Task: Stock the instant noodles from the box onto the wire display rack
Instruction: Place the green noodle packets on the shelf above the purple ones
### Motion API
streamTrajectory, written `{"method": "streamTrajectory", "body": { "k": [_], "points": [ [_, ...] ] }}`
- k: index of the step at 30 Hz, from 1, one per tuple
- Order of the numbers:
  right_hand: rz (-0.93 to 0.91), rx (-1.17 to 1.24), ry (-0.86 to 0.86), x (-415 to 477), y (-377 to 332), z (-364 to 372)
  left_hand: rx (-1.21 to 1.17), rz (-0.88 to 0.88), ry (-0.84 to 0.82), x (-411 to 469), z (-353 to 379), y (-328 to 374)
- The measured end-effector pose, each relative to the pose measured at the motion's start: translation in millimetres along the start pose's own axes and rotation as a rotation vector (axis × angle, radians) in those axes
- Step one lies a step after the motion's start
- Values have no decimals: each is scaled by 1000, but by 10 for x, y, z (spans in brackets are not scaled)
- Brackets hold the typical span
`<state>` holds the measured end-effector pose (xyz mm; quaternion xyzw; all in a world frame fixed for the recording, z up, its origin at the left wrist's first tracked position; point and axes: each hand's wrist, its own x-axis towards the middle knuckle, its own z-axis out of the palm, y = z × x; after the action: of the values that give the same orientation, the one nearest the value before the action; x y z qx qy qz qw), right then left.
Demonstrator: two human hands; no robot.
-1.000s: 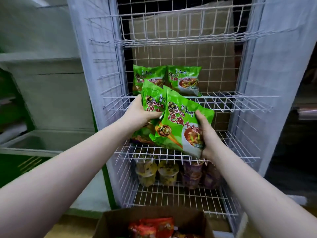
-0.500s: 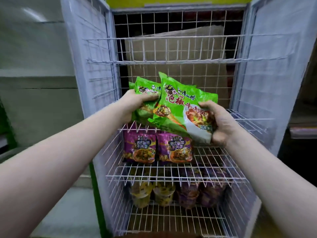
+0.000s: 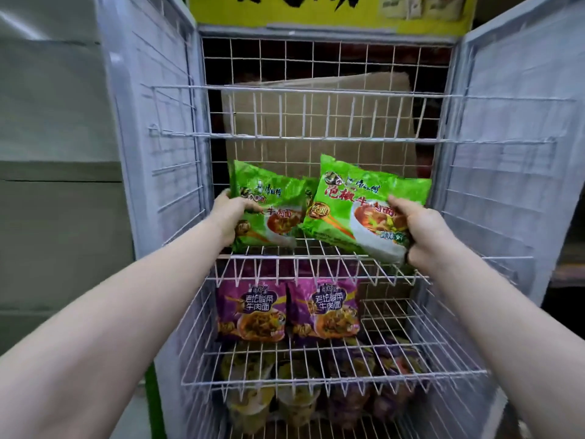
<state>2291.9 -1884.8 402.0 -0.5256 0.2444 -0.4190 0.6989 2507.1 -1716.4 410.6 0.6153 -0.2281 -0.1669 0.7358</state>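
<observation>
A white wire display rack (image 3: 319, 257) with several shelves fills the view. My left hand (image 3: 228, 217) grips a green noodle packet (image 3: 269, 207) by its left edge, standing it on the middle shelf at the left. My right hand (image 3: 421, 231) holds a second green noodle packet (image 3: 364, 201) by its right edge, tilted over the same shelf's front rail. More green packets behind them are mostly hidden. The box is out of view.
Two purple noodle packets (image 3: 253, 308) (image 3: 323, 307) stand on the shelf below, with room to their right. Cup noodles (image 3: 250, 403) sit on the bottom shelf. The top shelf (image 3: 316, 137) holds nothing; cardboard (image 3: 316, 122) backs the rack. A yellow sign (image 3: 329, 11) tops it.
Both hands rose from the lower shelf level to the middle shelf and spread the two green packets apart. The view tilted up, so the box dropped out of sight.
</observation>
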Motion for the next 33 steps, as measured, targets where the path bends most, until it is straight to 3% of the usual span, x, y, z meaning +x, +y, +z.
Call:
{"method": "streamTrajectory", "body": {
  "k": [10, 18, 33],
  "points": [
    [-123, -98, 266, 535, 99, 225, 215, 70, 31, 723, -98, -266],
    [-155, -225, 224, 653, 282, 381, 562, 65, 231, 913, -150, -341],
    [-152, -348, 156, 612, 294, 367, 781, 16, 311, 841, -82, -304]
  ]
}}
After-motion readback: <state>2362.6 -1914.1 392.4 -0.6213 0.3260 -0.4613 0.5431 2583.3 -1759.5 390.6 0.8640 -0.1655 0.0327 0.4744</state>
